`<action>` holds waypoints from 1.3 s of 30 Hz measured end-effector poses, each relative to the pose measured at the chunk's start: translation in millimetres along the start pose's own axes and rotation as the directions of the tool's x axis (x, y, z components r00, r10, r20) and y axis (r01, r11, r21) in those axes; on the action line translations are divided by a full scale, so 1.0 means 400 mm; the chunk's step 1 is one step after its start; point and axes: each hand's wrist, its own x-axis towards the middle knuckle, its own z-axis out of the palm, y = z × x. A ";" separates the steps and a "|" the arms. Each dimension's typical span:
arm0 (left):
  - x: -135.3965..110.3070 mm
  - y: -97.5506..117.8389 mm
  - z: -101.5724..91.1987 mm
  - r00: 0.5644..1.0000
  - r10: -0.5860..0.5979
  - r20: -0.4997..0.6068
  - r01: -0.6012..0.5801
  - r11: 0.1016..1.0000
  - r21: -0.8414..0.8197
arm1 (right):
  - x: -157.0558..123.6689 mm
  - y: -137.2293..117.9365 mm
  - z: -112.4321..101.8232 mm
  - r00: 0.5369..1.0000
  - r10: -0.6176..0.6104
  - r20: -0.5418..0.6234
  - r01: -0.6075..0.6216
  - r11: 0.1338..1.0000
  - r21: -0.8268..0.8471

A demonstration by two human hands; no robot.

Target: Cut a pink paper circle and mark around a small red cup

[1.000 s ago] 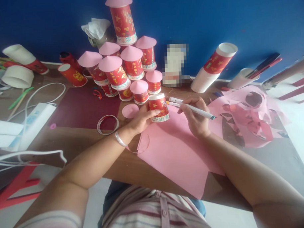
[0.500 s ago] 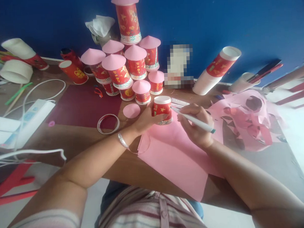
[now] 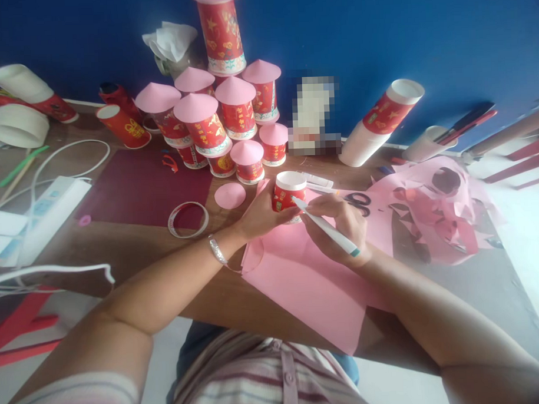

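My left hand (image 3: pixel 263 213) is closed round a short red paper cup (image 3: pixel 283 195) with a white rim and gold print. The cup stands upright over pink paper sheets (image 3: pixel 298 277). A slim white tube (image 3: pixel 327 230) with a teal end is gripped in my right hand (image 3: pixel 341 223). Its narrow tip meets or nearly meets the cup's front, just below the rim. My right fingers partly hide the tube. Scissors (image 3: pixel 358 203) lie just beyond my right hand, showing their dark handles. A pink paper disc (image 3: pixel 230 196) lies left of the cup.
Several red cups with pink cone tops (image 3: pixel 236 109) stand stacked behind the cup. A cut cup ring (image 3: pixel 188 220) lies on a maroon sheet (image 3: pixel 140 189). Pink paper scraps (image 3: pixel 447 213) pile up at right, before stacked cups (image 3: pixel 384 121). White cables (image 3: pixel 46 269) run at left.
My right hand has moved left and slightly down, bringing the tube's tip from the cup's right side to its front. The cup has turned a little, and the scissors' handles now show.
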 end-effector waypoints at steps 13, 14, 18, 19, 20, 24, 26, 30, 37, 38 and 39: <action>0.003 0.011 -0.008 0.997 -0.021 0.078 0.026 0.998 -0.058 | 0.011 0.003 0.009 0.995 -0.096 -0.024 0.096 0.995 0.017; 0.003 0.011 -0.010 0.996 -0.029 0.085 0.035 0.997 -0.067 | 0.011 0.003 0.008 0.996 -0.092 -0.022 0.092 0.996 0.011; 0.004 0.008 -0.014 0.996 -0.034 0.078 0.039 0.997 -0.073 | 0.011 0.003 0.006 0.995 -0.097 -0.008 0.097 0.995 -0.005; 0.004 0.007 -0.014 0.997 -0.031 0.075 0.036 0.997 -0.066 | 0.011 0.003 0.006 0.995 -0.099 -0.009 0.099 0.995 -0.003; 0.005 0.006 -0.013 0.997 -0.027 0.073 0.031 0.998 -0.059 | 0.010 0.002 0.007 0.995 -0.100 -0.012 0.100 0.995 0.001; 0.007 0.003 -0.012 0.997 -0.016 0.069 0.017 1.000 -0.021 | 0.009 0.003 0.010 0.995 -0.097 -0.024 0.098 0.995 0.011; 0.007 0.003 -0.013 0.998 -0.005 0.063 0.005 1.000 0.000 | 0.007 0.004 0.011 0.995 -0.096 -0.026 0.097 0.995 0.015; 0.007 0.002 -0.015 0.997 -0.009 0.072 0.007 1.000 0.016 | 0.004 0.007 0.012 0.995 -0.096 -0.019 0.097 0.995 0.028; 0.006 0.000 -0.013 0.999 0.000 0.045 0.000 1.000 -0.002 | 0.001 0.014 0.010 0.995 -0.103 0.009 0.103 0.995 0.011; 0.006 0.000 -0.012 0.999 -0.007 0.047 0.008 1.000 -0.017 | 0.001 0.014 0.009 0.995 -0.103 0.012 0.103 0.995 0.005; 0.005 0.001 -0.012 0.999 -0.016 0.050 0.017 0.999 -0.031 | 0.001 0.015 0.009 0.995 -0.103 0.013 0.103 0.995 -0.005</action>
